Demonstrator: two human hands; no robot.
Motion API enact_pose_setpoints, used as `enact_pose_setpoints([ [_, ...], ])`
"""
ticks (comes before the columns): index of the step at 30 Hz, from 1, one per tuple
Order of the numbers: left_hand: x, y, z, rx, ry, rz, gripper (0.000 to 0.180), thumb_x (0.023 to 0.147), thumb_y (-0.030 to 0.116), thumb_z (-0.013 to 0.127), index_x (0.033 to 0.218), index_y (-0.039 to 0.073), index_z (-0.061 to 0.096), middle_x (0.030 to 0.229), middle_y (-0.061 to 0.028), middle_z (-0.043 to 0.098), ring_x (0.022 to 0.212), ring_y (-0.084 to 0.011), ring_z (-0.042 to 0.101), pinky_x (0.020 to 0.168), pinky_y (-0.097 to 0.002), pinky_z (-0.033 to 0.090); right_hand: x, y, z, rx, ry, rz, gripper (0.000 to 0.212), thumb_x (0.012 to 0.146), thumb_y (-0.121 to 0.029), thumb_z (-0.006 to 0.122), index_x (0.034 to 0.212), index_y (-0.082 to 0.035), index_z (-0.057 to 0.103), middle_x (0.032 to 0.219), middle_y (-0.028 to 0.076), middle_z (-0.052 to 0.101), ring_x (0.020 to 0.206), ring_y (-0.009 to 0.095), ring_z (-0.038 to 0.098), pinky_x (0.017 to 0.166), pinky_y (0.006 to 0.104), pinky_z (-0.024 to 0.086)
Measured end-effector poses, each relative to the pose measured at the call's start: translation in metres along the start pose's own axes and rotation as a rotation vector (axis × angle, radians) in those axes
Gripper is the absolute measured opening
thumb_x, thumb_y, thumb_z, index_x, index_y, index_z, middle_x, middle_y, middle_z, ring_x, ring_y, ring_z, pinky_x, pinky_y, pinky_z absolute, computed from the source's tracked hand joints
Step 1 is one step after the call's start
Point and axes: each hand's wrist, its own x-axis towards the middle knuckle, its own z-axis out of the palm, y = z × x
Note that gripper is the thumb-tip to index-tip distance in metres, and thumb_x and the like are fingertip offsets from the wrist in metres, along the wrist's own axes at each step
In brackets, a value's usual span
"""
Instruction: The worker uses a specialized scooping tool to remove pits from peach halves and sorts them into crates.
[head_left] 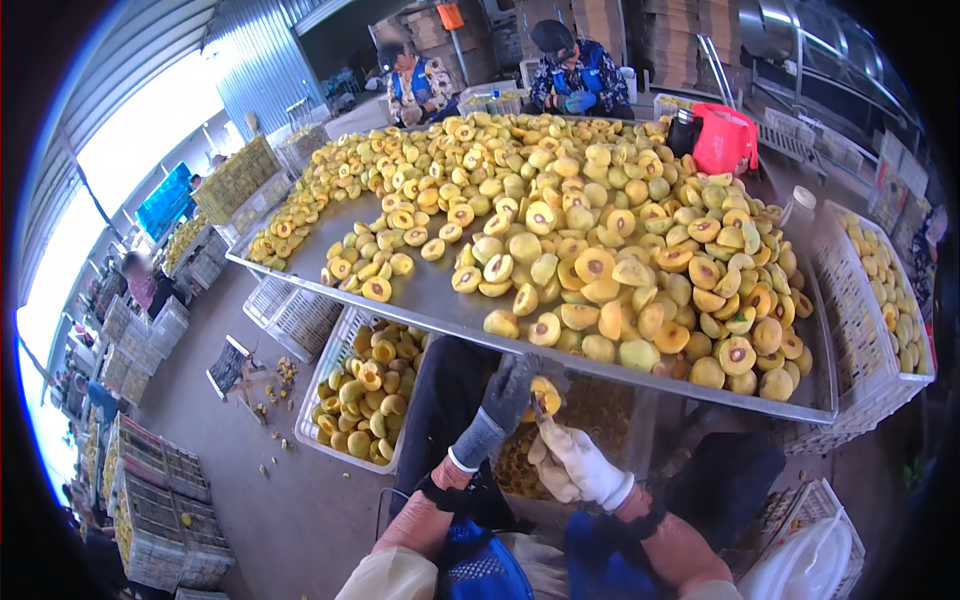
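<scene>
Just past the near edge of the metal table [330, 228], my left hand [508, 395], in a dark grey glove, closes around a yellow peach half [546, 394]. My right hand [578, 462], in a white glove, has its fingers curled around a thin metal tool [540, 408]. The tool's tip meets the cut face of the peach half; its handle is hidden in the glove. A large pile of halved peaches [595, 265] covers much of the table, many with brown pits showing. Beneath my hands is a bin [625, 440] with brownish pieces in it.
A white crate [325, 405] of pitted peach halves stands left of my legs. At the right are a full crate [850, 300], a red bag [725, 140] and a dark flask [684, 132]. Two people sit across the table. Stacked crates [165, 500] line the left; scraps lie on the floor.
</scene>
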Motion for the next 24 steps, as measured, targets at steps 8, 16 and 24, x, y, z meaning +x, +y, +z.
enact_pose_setpoints([
  [8,0.015,0.035,0.01,-0.202,0.16,-0.133,0.024,0.096,0.019,0.042,0.105,0.0,0.054,0.101,-0.0086,0.059,0.091,-0.0194,0.058,0.082,-0.029,0.047,0.018,-0.006,-0.01,0.472,-0.158,0.013,0.045,0.094,-0.048,0.038,0.077,-0.008,0.051,0.043,-0.005,0.028,0.028,0.006,0.024,0.027,0.0208,0.021],
  [16,0.0,0.03,0.017,-0.277,0.305,-0.218,0.03,0.095,0.019,0.046,0.111,-0.006,0.053,0.095,-0.0092,0.061,0.085,-0.0111,0.057,0.074,-0.0246,0.048,0.004,0.002,-0.002,-0.06,0.107,-0.018,0.047,0.091,-0.05,0.044,0.082,-0.005,0.05,0.05,-0.002,0.041,0.032,0.003,0.033,0.029,0.0201,0.026],
  [24,-0.006,0.007,0.006,0.825,0.25,0.425,0.062,0.079,0.014,0.064,0.131,-0.007,0.036,0.119,-0.0205,0.05,0.104,-0.0328,0.053,0.088,-0.0385,0.044,0.004,0.005,-0.007,0.229,-0.03,0.063,0.047,0.093,-0.048,0.042,0.078,-0.005,0.052,0.044,-0.003,0.035,0.027,0.006,0.029,0.025,0.0207,0.025],
])
